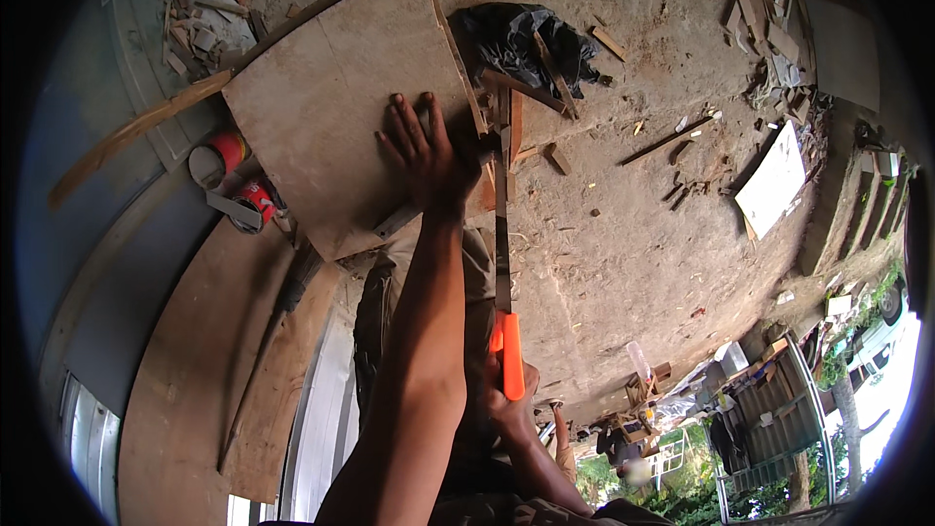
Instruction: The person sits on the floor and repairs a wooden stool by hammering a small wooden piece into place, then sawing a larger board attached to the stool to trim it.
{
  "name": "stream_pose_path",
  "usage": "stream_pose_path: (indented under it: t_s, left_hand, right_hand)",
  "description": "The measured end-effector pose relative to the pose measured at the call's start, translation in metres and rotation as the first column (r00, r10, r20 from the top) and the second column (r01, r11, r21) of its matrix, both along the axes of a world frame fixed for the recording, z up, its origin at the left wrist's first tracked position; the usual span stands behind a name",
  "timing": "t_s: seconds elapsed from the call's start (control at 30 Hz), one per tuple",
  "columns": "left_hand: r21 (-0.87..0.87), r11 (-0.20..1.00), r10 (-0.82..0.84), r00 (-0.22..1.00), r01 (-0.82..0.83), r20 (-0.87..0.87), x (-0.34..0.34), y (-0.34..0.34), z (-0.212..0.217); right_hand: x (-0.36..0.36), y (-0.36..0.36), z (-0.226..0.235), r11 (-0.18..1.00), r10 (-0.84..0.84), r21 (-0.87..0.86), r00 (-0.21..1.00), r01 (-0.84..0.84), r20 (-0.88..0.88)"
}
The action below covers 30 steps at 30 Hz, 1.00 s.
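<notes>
My left hand (429, 151) lies on a light plywood board (341, 68), fingers spread and holding nothing. My right hand (511, 404) is closed around the orange handle of a handsaw (509, 356). The saw's narrow blade points away from me and runs along the board's right edge. Whether its teeth touch the board cannot be made out. By my left wrist, a small dark metal-looking piece (397, 221) sits at the board's near edge. A crumpled black plastic bag (516, 34) and wooden pieces lie beyond the blade.
Two red cans (255, 203) stand left of the board, near a long wood strip (146, 131). Scrap wood (209, 24) is heaped at the far left. A white sheet (772, 180) and more offcuts (769, 24) lie on the dirt floor to the right.
</notes>
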<state>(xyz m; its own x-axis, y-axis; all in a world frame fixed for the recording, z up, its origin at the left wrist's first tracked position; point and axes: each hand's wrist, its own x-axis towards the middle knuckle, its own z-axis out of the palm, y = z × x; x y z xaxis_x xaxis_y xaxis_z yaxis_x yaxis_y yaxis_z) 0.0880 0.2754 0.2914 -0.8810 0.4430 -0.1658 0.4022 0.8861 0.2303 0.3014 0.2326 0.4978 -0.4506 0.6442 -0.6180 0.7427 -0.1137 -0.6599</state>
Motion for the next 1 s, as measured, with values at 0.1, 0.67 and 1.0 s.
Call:
stream_pose_path:
  t_s: [0.1,0.67,1.0]
  left_hand:
    - [-0.179,0.984,-0.026,0.999,0.020,-0.031,0.002,-0.005,-0.004]
    - [-0.055,0.998,0.027,1.000,-0.028,-0.005,0.001,-0.005,-0.002]
    - [0.019,1.000,0.013,0.999,-0.012,-0.053,-0.001,0.003,-0.004]
  right_hand:
    - [-0.043,0.032,-0.012,0.975,-0.204,-0.102,0.977,0.197,-0.060]
    - [-0.059,0.046,-0.024,0.944,-0.288,-0.180,0.957,0.276,-0.043]
    - [-0.039,0.026,-0.025,0.996,-0.068,0.049,0.993,0.073,-0.099]
